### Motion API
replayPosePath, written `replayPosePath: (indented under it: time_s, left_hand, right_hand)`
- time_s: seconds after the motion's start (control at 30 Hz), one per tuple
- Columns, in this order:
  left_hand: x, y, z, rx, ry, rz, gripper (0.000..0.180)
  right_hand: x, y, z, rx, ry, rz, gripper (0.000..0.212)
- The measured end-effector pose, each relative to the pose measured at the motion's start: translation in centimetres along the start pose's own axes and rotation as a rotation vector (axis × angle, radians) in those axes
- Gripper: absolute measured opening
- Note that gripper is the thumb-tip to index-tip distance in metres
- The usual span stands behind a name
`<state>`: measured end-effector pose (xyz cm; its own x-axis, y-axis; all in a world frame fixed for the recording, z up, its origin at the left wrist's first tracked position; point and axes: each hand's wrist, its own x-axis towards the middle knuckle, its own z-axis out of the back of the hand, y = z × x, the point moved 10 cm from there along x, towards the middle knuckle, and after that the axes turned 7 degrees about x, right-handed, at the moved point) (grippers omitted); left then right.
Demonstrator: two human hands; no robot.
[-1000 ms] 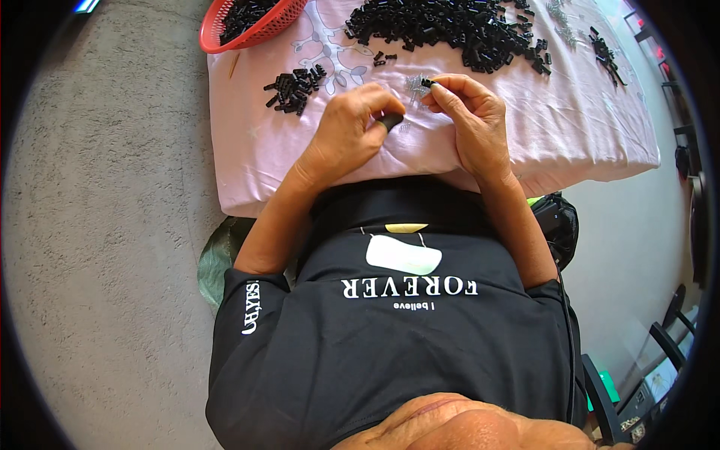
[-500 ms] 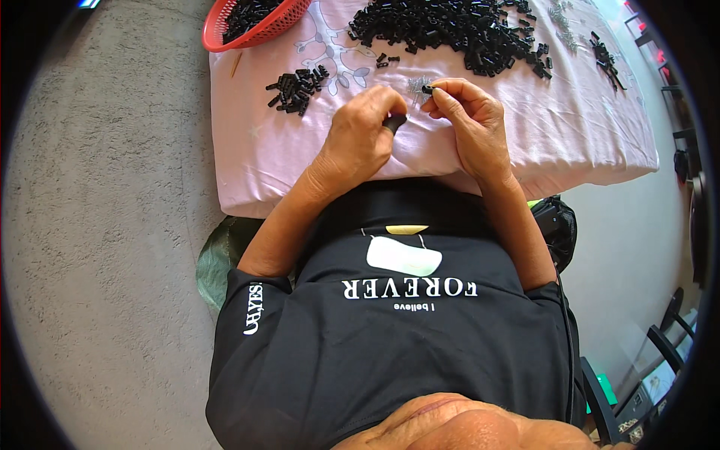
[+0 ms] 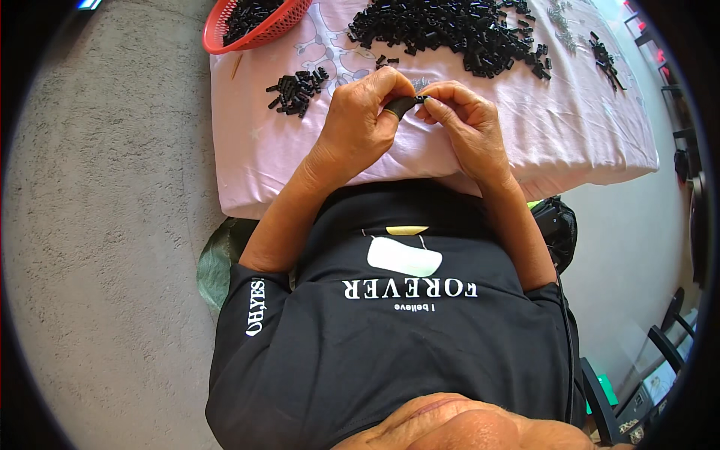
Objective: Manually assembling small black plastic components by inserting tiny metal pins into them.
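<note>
Above the near part of the pink cloth (image 3: 555, 135), my two hands meet fingertip to fingertip. My right hand (image 3: 471, 126) pinches a small black plastic piece (image 3: 421, 99) between thumb and forefinger. From the other side, my left hand (image 3: 358, 118) closes on the same piece. Its thumb wears what looks like a dark sleeve (image 3: 401, 106) with a pale yellowish edge. Just beyond the fingertips lies a little heap of thin silvery bits (image 3: 420, 83), partly covered by my hands. Fingers hide most of the held piece.
A large pile of black pieces (image 3: 465, 34) spreads over the far cloth. Smaller groups lie at left (image 3: 298, 91) and far right (image 3: 606, 64). A red plastic basket (image 3: 262, 34) holding black pieces stands at the far left, with a thin wooden stick (image 3: 236, 67) nearby.
My left hand has moved up and right, bringing its thumb and fingers against the black piece in my right hand. My right hand has shifted slightly left.
</note>
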<state>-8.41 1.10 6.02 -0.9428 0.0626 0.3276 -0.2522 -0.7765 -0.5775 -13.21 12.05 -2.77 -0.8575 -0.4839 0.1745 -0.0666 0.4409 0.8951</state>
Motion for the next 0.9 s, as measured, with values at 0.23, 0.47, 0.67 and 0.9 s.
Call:
replayPosePath:
  time_s: [0.23, 0.47, 0.67, 0.9]
  left_hand:
    - [0.4, 2.6, -1.6, -0.39, 0.172, 0.101, 0.017]
    - [2.2, 8.2, 1.9, -0.014, -0.065, 0.24, 0.024]
    - [3.0, 7.8, 1.2, 0.238, -0.068, 0.049, 0.026]
    - [2.9, 3.6, -1.5, -0.198, 0.114, 0.027, 0.025]
  right_hand:
    - [0.0, -0.3, -0.4, 0.06, 0.072, -0.041, 0.015]
    - [0.0, -0.5, 0.5, 0.127, -0.045, -0.04, 0.015]
    - [0.0, -0.3, 1.0, 0.206, -0.087, 0.008, 0.016]
    - [0.1, 0.0, 1.1, 0.259, -0.126, -0.007, 0.016]
